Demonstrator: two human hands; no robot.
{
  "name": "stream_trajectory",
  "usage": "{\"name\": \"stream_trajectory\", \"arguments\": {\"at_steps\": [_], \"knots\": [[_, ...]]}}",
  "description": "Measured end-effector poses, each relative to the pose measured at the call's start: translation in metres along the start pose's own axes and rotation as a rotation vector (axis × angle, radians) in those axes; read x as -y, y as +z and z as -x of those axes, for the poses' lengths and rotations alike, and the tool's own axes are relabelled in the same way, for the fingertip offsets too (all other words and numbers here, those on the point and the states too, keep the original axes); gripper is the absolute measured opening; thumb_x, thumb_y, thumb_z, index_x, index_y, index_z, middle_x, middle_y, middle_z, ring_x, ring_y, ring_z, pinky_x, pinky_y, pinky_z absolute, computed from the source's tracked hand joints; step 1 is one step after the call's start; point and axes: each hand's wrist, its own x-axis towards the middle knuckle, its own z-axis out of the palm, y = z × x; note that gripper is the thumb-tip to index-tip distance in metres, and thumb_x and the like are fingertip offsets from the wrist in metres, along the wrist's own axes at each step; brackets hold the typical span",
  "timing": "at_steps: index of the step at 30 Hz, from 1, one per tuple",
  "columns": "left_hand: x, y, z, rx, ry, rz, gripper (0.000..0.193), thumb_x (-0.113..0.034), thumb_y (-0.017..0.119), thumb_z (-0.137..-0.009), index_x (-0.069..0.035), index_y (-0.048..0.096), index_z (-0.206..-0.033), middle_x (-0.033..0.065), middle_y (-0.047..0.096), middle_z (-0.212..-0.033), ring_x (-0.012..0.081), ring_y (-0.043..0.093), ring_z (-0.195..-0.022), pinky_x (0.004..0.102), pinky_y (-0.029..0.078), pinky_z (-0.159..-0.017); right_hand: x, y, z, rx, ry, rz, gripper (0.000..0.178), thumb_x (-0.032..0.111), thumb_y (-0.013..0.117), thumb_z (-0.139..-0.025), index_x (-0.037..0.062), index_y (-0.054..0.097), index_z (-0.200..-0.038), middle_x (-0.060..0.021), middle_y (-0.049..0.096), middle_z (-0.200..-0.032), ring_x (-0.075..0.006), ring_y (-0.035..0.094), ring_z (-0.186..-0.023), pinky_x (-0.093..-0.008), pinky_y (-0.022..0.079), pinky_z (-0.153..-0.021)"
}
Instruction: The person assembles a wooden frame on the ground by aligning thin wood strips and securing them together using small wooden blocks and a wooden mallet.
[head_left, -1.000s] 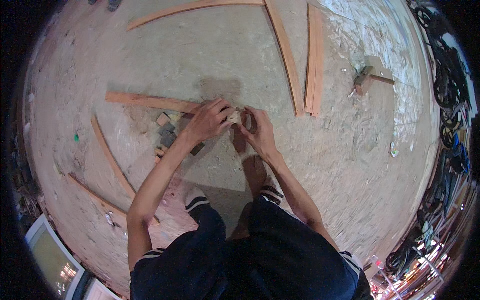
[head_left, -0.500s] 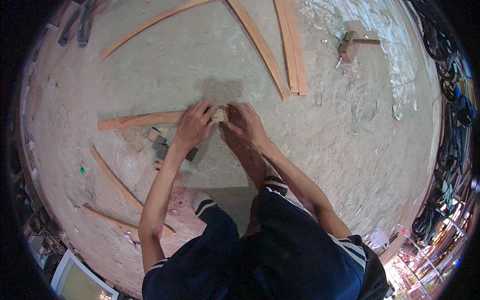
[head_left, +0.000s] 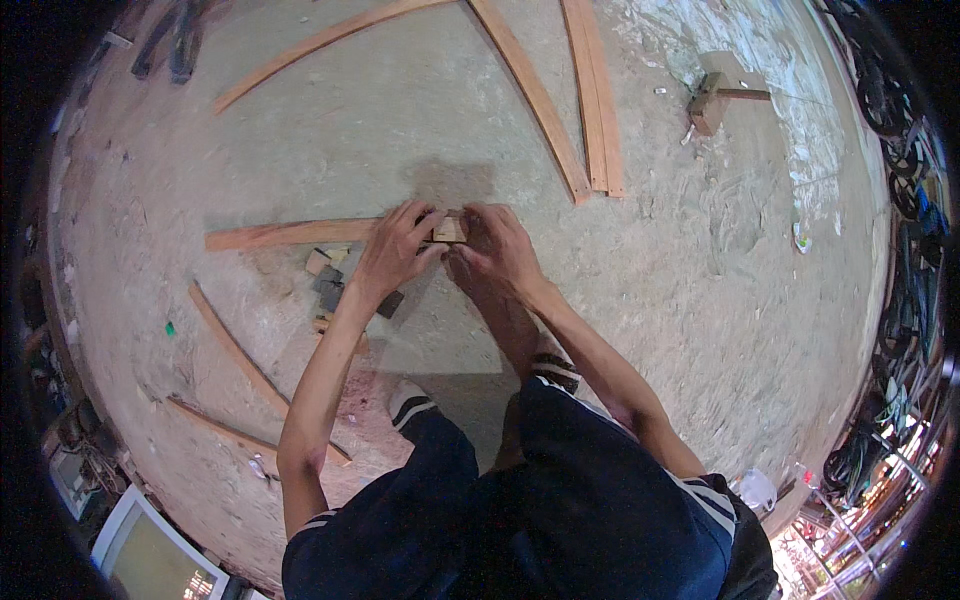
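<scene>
A small pale wooden block (head_left: 450,231) sits directly between the fingertips of the left hand (head_left: 398,248) and the right hand (head_left: 500,242), its long axis seeming to run crosswise from one hand to the other. Thumb and fingers of each hand appear pinched on its opposite ends, so neither is nearer; the covered ends cannot be seen. A reddish wooden strip (head_left: 290,234) extends leftward from behind the left fingers, nearly in line with the block; whether the two touch is hidden. Dark grey blocks (head_left: 330,288) lie just below-left of those fingers, near the left wrist.
</scene>
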Motion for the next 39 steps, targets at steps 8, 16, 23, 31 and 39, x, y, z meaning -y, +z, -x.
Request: {"name": "stream_trajectory", "arguments": {"at_steps": [8, 16, 23, 31, 39], "knots": [[0.014, -0.023, 0.008, -0.093, -0.12, 0.039, 0.048, -0.019, 0.08, -0.084, -0.006, 0.064, -0.126, 0.013, 0.061, -0.122, 0.0347, 0.06, -0.114, 0.0463, 0.05, -0.094, -0.006, -0.002, -0.012, -0.014, -0.101, 0.173, 0.031, 0.013, 0.079, -0.08, 0.0034, 0.073, -0.109, -0.0148, 0.067, -0.107, -0.0357, 0.059, -0.101, -0.0448, 0.051, -0.089], [0.03, -0.032, 0.021, -0.086, -0.147, -0.018, 0.039, -0.019, 0.079, -0.085, -0.007, 0.068, -0.12, 0.0114, 0.061, -0.117, 0.0327, 0.06, -0.111, 0.0464, 0.05, -0.092, -0.002, -0.002, -0.025, 0.114, -0.006, 0.286, 0.025, 0.013, 0.079, -0.079, 0.0052, 0.076, -0.103, -0.0151, 0.068, -0.104, -0.0364, 0.058, -0.101, -0.0436, 0.049, -0.092], [0.014, -0.025, 0.019, -0.063, -0.085, -0.034, 0.044, -0.022, 0.08, -0.082, -0.008, 0.067, -0.122, 0.0126, 0.061, -0.121, 0.0342, 0.06, -0.115, 0.0469, 0.049, -0.098, -0.007, 0.005, -0.024, 0.13, -0.006, 0.307, 0.027, 0.01, 0.078, -0.078, 0.0043, 0.07, -0.104, -0.0133, 0.067, -0.101, -0.0365, 0.058, -0.096, -0.0444, 0.049, -0.086], [0.002, -0.01, 0.017, -0.053, -0.038, -0.006, 0.047, -0.021, 0.078, -0.084, -0.009, 0.063, -0.127, 0.0139, 0.061, -0.124, 0.0354, 0.06, -0.116, 0.0482, 0.048, -0.1, -0.001, 0.007, -0.022, 0.091, -0.014, 0.318, 0.033, 0.01, 0.078, -0.078, 0.0052, 0.07, -0.11, -0.0138, 0.067, -0.102, -0.0366, 0.059, -0.098, -0.0445, 0.049, -0.089], [-0.001, -0.003, 0.004, -0.003, -0.136, 0.029, 0.042, -0.017, 0.072, -0.088, -0.008, 0.062, -0.128, 0.0136, 0.06, -0.128, 0.0363, 0.058, -0.12, 0.0491, 0.046, -0.103, -0.012, 0.009, -0.028, 0.171, 0.032, 0.361, 0.03, 0.008, 0.078, -0.076, 0.0033, 0.072, -0.104, -0.0168, 0.07, -0.101, -0.0364, 0.06, -0.102, -0.0453, 0.048, -0.092]]}}
